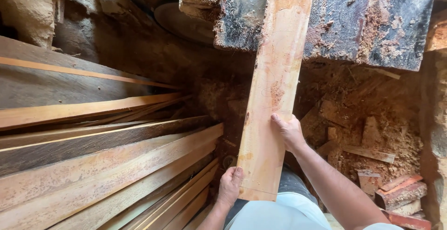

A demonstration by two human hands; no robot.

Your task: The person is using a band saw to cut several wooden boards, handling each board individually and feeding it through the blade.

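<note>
Head view. Pale wooden board (272, 95): long, flat, reddish-stained, running from the person's lap up onto the dark, sawdust-strewn machine table (372, 20). Left hand (230, 185): fingers closed around the board's near left corner, thumb on top. Right hand (289, 131): gripping the board's right edge about midway, thumb laid on the face. Stack of sawn planks (107, 164): left of the board, lying at a slant, pale and dark pieces mixed. Offcuts and sawdust (372, 151): heaped on the ground right of the board. Reddish blocks (402, 195): lower right, beside the forearm.
</note>
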